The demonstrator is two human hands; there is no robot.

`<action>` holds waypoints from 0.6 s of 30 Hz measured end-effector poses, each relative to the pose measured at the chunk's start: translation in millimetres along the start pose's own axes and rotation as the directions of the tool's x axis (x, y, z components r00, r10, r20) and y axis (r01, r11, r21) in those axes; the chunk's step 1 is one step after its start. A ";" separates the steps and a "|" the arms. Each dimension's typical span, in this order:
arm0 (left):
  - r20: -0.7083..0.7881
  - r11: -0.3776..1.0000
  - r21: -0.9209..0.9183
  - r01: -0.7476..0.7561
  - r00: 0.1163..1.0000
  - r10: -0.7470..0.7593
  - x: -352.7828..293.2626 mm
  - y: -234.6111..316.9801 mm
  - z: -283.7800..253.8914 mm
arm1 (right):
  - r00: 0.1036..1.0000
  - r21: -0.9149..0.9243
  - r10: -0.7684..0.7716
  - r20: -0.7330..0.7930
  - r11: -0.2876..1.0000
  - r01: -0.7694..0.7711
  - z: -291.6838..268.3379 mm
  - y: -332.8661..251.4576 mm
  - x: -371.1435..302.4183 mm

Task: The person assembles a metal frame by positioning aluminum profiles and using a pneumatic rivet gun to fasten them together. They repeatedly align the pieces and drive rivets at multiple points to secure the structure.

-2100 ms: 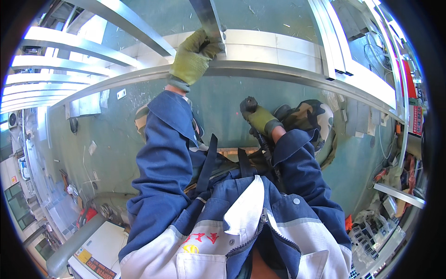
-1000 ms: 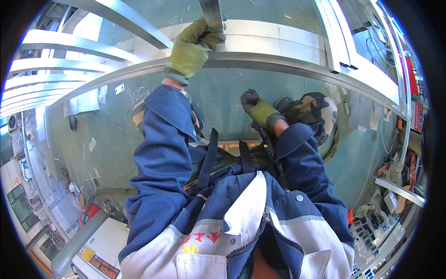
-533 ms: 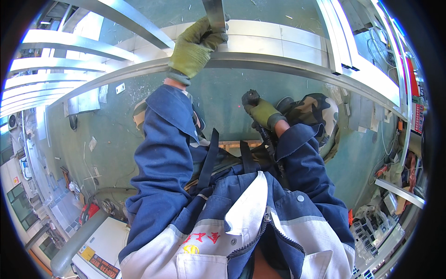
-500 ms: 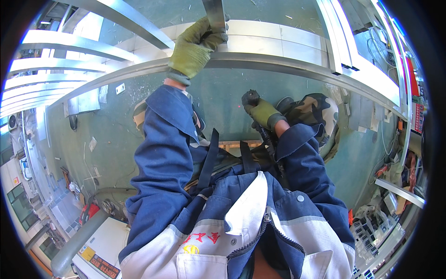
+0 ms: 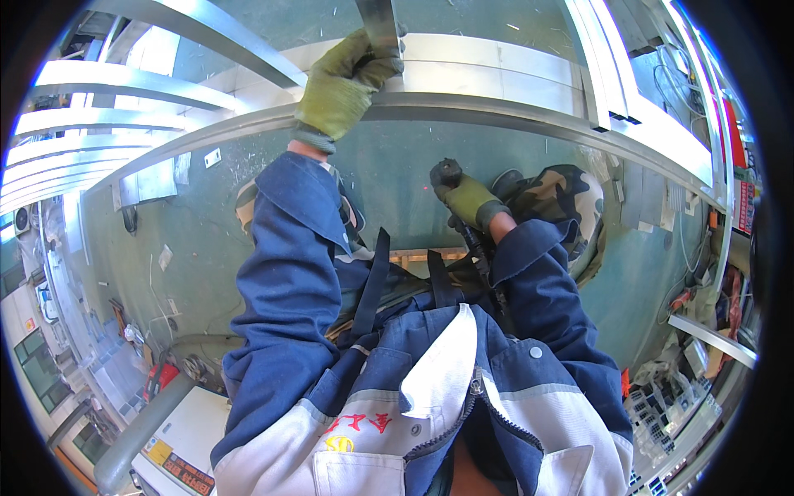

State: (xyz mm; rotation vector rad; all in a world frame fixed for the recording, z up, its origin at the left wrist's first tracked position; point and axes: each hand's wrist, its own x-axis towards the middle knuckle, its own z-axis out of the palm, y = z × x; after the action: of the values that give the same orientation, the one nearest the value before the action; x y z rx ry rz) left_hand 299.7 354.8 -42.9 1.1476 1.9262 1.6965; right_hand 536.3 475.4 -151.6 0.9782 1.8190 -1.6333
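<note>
My left hand [image 5: 339, 87], in an olive-green work glove, is closed around the lower end of an upright metal bar [image 5: 380, 23]. This bar meets a long metal rail [image 5: 471, 107] that crosses in front of me. Lower down and to the right, my right hand [image 5: 471, 201] wears a matching glove and grips a dark hand tool [image 5: 447, 174]. The tool's blunt black head points up and left, and a black cable or hose [image 5: 482, 256] trails from it toward my lap. Its exact kind is unclear. The rail is apart from the tool.
Several parallel metal bars [image 5: 132, 77] form a frame at the left. More bright metal profiles [image 5: 608, 66] stand at the right. Behind the rail runs a pale metal panel [image 5: 471, 66]. A white box [image 5: 186, 430] sits low on the left, and tangled plastic scraps [image 5: 662, 380] lie on the right.
My left arm and the metal frame appear slightly farther left. Both grips stay the same, and my right hand with the dark tool is almost still.
</note>
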 end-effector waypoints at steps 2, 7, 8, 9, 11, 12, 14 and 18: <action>-0.014 0.999 -0.035 -0.002 1.000 0.001 -1.5 0.0 -0.2 | 1.000 0.003 0.003 0.002 1.000 -0.003 0.6 -2.5 -1.6; -0.006 0.994 -0.087 -0.067 0.998 0.067 -0.4 -4.0 0.0 | 1.000 0.008 0.007 -0.001 1.000 -0.007 1.0 5.4 5.9; 0.003 0.993 -0.087 -0.074 0.997 0.075 0.0 -6.6 -1.4 | 1.000 0.005 0.016 0.002 1.000 -0.016 1.1 4.7 5.7; 0.013 0.993 -0.087 -0.081 0.997 0.083 -0.2 -9.2 -2.9 | 1.000 0.001 0.025 0.005 1.000 -0.025 1.3 4.1 5.3; 0.005 0.993 -0.107 -0.053 0.999 0.053 -0.1 -9.2 -1.8 | 0.999 -0.001 0.032 0.011 0.999 -0.032 1.1 2.3 3.2; 0.001 0.992 -0.117 -0.038 0.999 0.039 -0.1 -9.2 -1.0 | 0.999 -0.002 0.036 0.014 0.999 -0.036 0.9 1.4 2.5; -0.007 0.995 -0.093 -0.044 0.999 0.044 -0.2 -11.6 -1.1 | 0.999 -0.002 0.042 0.024 0.999 -0.042 0.4 0.8 2.8; -0.030 0.996 -0.055 -0.063 0.998 0.062 -1.6 -11.0 0.1 | 0.997 0.018 0.074 0.014 0.997 -0.074 1.5 -2.3 -0.1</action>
State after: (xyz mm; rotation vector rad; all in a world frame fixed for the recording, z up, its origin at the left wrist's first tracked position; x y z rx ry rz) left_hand 297.0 354.1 -53.6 1.1808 1.8658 1.7967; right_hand 534.4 473.8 -150.4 1.0280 1.7402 -1.6112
